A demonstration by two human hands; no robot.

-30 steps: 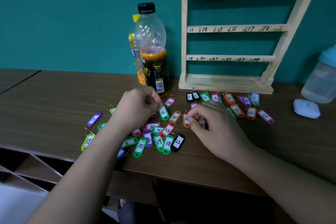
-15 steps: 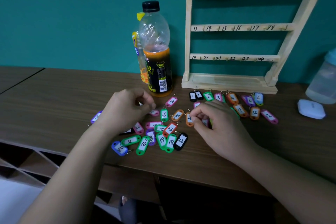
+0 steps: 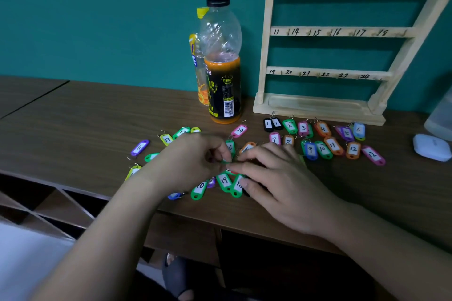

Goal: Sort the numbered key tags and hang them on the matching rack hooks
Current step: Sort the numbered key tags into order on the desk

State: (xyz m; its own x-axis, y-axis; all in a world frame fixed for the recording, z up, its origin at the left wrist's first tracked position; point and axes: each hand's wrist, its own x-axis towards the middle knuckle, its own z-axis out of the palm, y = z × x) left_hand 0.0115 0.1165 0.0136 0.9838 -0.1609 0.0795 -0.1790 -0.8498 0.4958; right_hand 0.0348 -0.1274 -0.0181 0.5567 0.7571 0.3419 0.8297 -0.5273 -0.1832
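Coloured numbered key tags lie scattered on the brown table (image 3: 73,115). Two sorted rows sit before the wooden rack (image 3: 265,56): the upper starts at the black tags marked 1 (image 3: 271,124), the lower runs from pink 7 (image 3: 275,139) to orange 12 (image 3: 353,150). The rack's numbered hooks in view are bare. My left hand (image 3: 190,161) pinches a green tag (image 3: 226,161) over the loose pile (image 3: 223,181). My right hand (image 3: 276,178) lies on the pile, fingertips touching the left hand's; nothing shows in its grip.
An orange drink bottle (image 3: 222,80) stands left of the rack with a yellow-capped bottle (image 3: 201,56) behind it. A white case (image 3: 431,146) and a translucent container (image 3: 440,117) sit at the right. Open shelving (image 3: 49,203) lies below the table's front edge.
My hands have come together over the middle of the pile. The right hand moved left off the orange tag, and the left hand slid right to meet it.
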